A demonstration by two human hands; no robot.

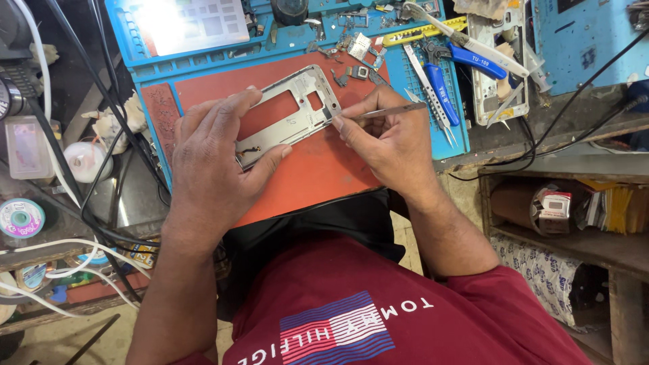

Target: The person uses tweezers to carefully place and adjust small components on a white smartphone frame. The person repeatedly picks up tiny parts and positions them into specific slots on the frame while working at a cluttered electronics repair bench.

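Observation:
A silver metal phone frame [289, 116] lies tilted on a red work mat [318, 172]. My left hand [213, 152] rests over the frame's lower left end and pins it down, thumb along its near edge. My right hand [385, 135] grips thin metal tweezers [392, 110], their tip touching the frame's right edge. The part of the frame under my left palm is hidden.
Small loose phone parts [358, 57] lie past the frame. Blue-handled tweezers and tools [443, 91] sit on the blue mat [419, 74] at right, beside another phone frame [500, 61]. Cables [101, 162] and a solder spool [20, 217] crowd the left. A shelf [568, 209] stands lower right.

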